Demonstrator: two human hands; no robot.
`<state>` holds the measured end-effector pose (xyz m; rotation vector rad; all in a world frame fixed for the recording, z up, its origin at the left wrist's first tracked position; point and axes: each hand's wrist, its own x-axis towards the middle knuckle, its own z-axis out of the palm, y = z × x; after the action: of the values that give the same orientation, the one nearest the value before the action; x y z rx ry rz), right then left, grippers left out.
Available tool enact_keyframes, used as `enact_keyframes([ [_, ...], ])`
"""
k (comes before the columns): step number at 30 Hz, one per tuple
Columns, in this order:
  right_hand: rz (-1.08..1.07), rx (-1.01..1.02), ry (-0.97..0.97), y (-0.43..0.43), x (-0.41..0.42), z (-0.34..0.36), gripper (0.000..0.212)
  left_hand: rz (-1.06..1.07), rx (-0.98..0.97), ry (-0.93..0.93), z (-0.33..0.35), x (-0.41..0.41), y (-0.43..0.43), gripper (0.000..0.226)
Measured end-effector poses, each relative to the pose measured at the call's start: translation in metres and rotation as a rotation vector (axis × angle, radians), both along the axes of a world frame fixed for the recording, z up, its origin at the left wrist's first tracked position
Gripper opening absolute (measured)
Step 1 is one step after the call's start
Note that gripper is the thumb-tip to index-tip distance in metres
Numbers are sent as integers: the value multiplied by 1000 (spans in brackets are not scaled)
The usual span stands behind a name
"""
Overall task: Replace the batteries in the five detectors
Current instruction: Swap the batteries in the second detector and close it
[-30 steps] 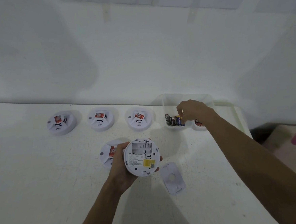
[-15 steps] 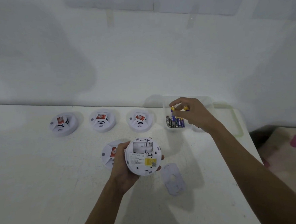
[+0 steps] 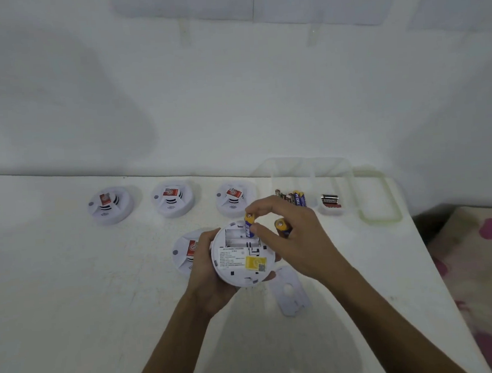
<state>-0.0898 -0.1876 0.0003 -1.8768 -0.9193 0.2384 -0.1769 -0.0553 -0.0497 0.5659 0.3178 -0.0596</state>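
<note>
My left hand (image 3: 207, 269) grips a white round detector (image 3: 241, 255) turned back-side up, its battery bay open. My right hand (image 3: 292, 235) holds two blue-and-yellow batteries: one battery (image 3: 249, 225) is pinched upright with its lower end at the bay, a second battery (image 3: 282, 227) is tucked under the fingers. A detector (image 3: 185, 253) lies on the table partly behind my left hand. Three more detectors (image 3: 110, 205) (image 3: 172, 198) (image 3: 233, 199) stand in a row further back. The detector's loose cover plate (image 3: 290, 291) lies on the table to the right.
A clear plastic box (image 3: 305, 179) at the back right holds several batteries (image 3: 293, 197) in one compartment and a few dark batteries (image 3: 330, 201) in another. Its lid (image 3: 379, 197) lies to the right by the table's right edge. A wall rises behind the table.
My right hand left the battery box with two batteries and came down to the detector in my left hand; one battery now stands at the open bay.
</note>
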Motion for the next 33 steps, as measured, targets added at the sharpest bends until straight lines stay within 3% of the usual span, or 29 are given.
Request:
enact_keyframes([
  [6,75,-105,-313,1,-2,-9,21,47,87,37,2,-5,-2,68],
  [10,149,-194,-500,4,-3,-6,22,44,144,-2,9,-7,-5,35],
  [13,182,-262,-595,6,-2,0,25,45,102,-47,9,-9,-6,39],
  [17,234,-335,-674,6,4,3,24,83,46,18,4,-9,-1,42],
  [22,285,-396,-695,3,8,0,25,37,141,69,12,-9,-8,78],
  [28,326,-403,-697,2,12,1,27,16,240,32,10,-10,-10,81],
  [30,321,-408,-722,3,12,0,26,-11,269,-11,0,-8,-4,70],
  [32,303,-403,-755,4,11,-5,25,-60,339,-77,-2,-6,0,19],
  [33,301,-408,-768,4,11,-7,25,-95,362,-76,-11,-5,2,35],
])
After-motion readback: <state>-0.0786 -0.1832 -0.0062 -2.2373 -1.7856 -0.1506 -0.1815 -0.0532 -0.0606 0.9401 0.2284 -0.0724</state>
